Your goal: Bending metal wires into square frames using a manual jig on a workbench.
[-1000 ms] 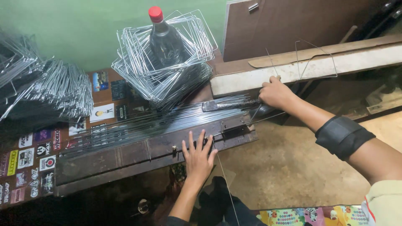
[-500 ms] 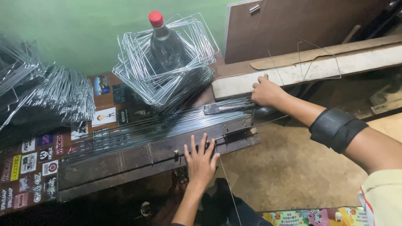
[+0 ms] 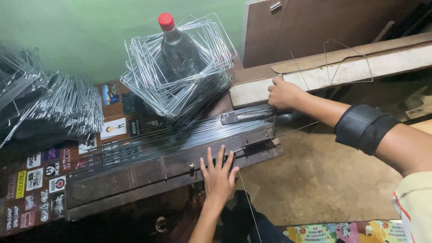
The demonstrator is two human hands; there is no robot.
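Left hand (image 3: 219, 173) lies flat, fingers spread, on the dark metal bending jig (image 3: 148, 168). Right hand (image 3: 282, 93) has fingers clamped on a thin steel wire (image 3: 297, 129) at the jig's right end, beside the loose straight wires (image 3: 153, 139). Risk: wire springs back or pinches left fingertips. Right fingertips hidden; lower wire barely visible.
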